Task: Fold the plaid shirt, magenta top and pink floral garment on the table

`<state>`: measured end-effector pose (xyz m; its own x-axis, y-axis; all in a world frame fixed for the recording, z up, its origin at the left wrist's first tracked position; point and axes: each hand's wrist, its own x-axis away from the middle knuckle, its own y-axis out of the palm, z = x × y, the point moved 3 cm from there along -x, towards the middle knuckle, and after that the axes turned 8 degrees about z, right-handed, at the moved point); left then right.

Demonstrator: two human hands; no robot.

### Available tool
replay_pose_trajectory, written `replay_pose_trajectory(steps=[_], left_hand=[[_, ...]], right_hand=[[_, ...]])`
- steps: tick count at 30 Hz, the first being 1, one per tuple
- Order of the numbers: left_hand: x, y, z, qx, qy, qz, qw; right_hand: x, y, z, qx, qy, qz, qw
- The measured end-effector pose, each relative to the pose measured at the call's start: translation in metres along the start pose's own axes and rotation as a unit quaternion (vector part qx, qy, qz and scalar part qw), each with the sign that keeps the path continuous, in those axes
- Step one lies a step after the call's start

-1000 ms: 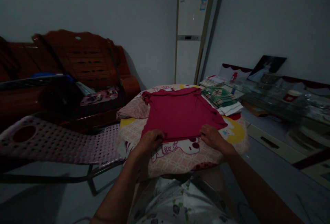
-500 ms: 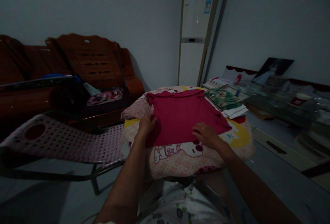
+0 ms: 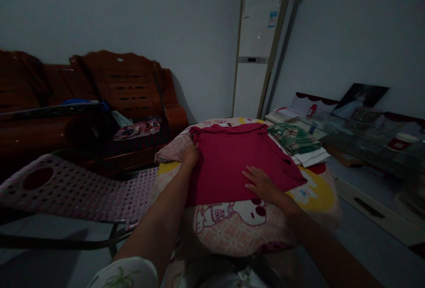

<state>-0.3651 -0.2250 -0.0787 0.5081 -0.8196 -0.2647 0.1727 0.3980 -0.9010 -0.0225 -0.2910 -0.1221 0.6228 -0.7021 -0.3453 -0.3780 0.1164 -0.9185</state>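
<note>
A magenta garment (image 3: 226, 168) lies spread out over a cloth-covered table (image 3: 229, 237), its near edge fairly straight and its far edge bunched into a loose roll. The right hand (image 3: 260, 185) rests palm down on the garment's near right part, fingers spread apart. The left hand (image 3: 190, 154) is at the garment's left edge, near the far left corner; in this dim light its fingers are partly hidden, so I cannot tell whether they pinch the fabric or only touch it.

Just beside the left hand, a crumpled pale pink cloth (image 3: 172, 147) lies at the table's left side. On the far right of the table, a folded green plaid cloth (image 3: 295, 137) sits on top of a white item (image 3: 314, 157), close to the garment's right edge. The table's own cover shows white cartoon figures, yellow patches and a lattice pattern.

To the left stands a woven chair (image 3: 109, 186), with a carved wooden sofa (image 3: 129, 89) behind it. A tall white cabinet-like unit (image 3: 252, 71) stands beyond the table, and a red-and-white cup (image 3: 402, 142) is over at the right.
</note>
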Motion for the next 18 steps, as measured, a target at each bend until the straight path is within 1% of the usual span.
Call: replay_pose_trajectory(steps=[2,4,8,11,14,18], left_hand=[[-0.005,0.0,-0.007,-0.007,-0.005,-0.002,1.0],[-0.01,0.001,-0.009,0.0,0.009,-0.012,1.0],[-0.025,0.004,0.003,0.051,0.069,0.0,0.996],[-0.04,0.012,0.014,0.115,0.065,-0.024,0.991],[-0.055,0.02,0.021,0.149,0.063,-0.055,0.985],[-0.064,0.026,0.022,0.166,0.063,-0.059,0.982]], right_hand=[[0.001,0.001,0.001,-0.006,0.003,-0.002,1.0],[0.001,0.002,0.001,-0.012,0.007,-0.005,1.0],[0.0,0.002,0.0,-0.018,0.013,0.0,1.0],[0.001,0.001,-0.001,-0.023,0.008,0.009,1.0],[0.002,0.0,-0.002,-0.027,0.007,0.011,1.0],[0.002,-0.001,-0.003,-0.027,0.011,0.002,1.0]])
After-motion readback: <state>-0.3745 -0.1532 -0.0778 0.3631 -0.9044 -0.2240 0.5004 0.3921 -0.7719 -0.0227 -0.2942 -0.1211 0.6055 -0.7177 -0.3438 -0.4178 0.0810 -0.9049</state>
